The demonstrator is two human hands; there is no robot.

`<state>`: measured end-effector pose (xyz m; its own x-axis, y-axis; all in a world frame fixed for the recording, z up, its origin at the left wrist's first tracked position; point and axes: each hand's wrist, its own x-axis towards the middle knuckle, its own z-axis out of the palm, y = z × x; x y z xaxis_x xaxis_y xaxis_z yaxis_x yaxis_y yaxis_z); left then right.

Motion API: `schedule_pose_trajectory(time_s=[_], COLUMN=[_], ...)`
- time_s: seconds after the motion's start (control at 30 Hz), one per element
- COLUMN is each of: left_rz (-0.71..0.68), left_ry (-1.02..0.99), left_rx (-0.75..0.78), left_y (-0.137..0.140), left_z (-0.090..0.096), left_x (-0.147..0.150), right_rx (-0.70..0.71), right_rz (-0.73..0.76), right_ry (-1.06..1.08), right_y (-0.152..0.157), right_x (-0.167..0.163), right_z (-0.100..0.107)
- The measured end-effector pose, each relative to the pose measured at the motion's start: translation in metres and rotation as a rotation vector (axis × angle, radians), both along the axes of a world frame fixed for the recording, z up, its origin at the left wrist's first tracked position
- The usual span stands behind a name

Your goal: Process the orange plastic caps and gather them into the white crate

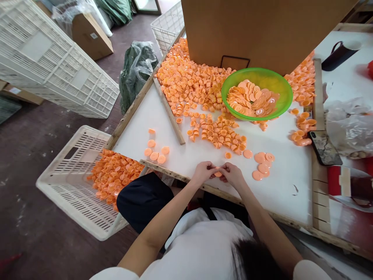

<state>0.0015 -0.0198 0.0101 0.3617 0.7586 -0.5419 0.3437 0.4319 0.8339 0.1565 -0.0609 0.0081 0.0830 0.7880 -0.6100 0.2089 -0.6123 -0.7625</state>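
Between my two hands, above the table's front edge, is a small round orange plastic piece (pixel 218 174). The fingers of my left hand (pixel 205 171) pinch one side of it, and those of my right hand (pixel 231 174) pinch the other. Fingers cover part of the piece, so I cannot tell whether it is one part or two. Flat orange discs (pixel 264 168) lie right of my right hand. A single orange cup (pixel 228 155) and a loose disc (pixel 248 154) rest just beyond my hands. Several closed-looking orange pieces (pixel 154 156) sit to the left.
A green bowl (pixel 287 97) of discs stands amid heaped orange cups (pixel 201 83), before a cardboard box (pixel 256 31). A wooden strip (pixel 170 112) lies on the white table (pixel 131 132). A crate (pixel 72 163) of orange pieces is at left; a phone (pixel 325 147) at right.
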Motion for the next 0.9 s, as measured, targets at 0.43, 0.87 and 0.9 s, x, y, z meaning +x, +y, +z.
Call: schedule_pose_trajectory(time_s=[0.43, 0.87, 0.9], left_rz=[-0.014, -0.056, -0.054], left_ry=[0.042, 0.067, 0.09], left_rx=[0.03, 0.039, 0.087], left_y=[0.0, 0.003, 0.004], left_z=[0.0, -0.002, -0.001], left_x=[0.001, 0.002, -0.004], right_rx=[0.069, -0.092, -0.059], right_rz=[0.157, 0.072, 0.072], right_ry=[-0.054, 0.008, -0.008], right_y=[-0.001, 0.014, 0.012], right_x=[0.002, -0.001, 0.002], right_z=[0.005, 0.005, 0.008])
